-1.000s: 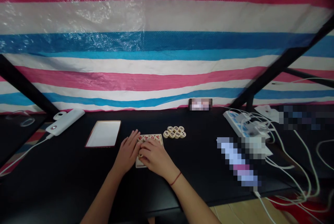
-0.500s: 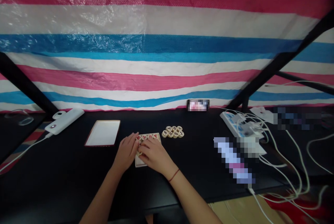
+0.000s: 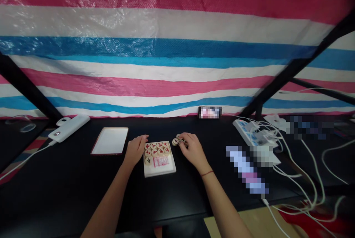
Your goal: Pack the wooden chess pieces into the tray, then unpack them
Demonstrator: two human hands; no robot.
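Observation:
A shallow white box [image 3: 161,170] holds rows of round Chinese chess pieces [image 3: 154,152] with red characters. One piece with a black character [image 3: 148,160] lies alone in the row nearer me; beside it a pink printed pattern shows on the box floor. My left hand [image 3: 135,150] rests along the box's left edge, fingers stretched out and holding nothing. To the right of the box, my right hand [image 3: 192,151] reaches over a group of black-character chess pieces [image 3: 175,141], its thumb and fingers closed on a piece. The hand covers most of that group.
An upturned box lid [image 3: 112,140] lies left of my left hand. A white power bank [image 3: 69,128] with a cable is farther left. At right are a power strip [image 3: 245,133], tangled white cables and a blurred phone [image 3: 246,169]. A striped sheet hangs behind the table.
My right hand has moved from over the box to the piece group on the right. The red-character rows and one black-character piece in the box are uncovered. My left hand stays at the box.

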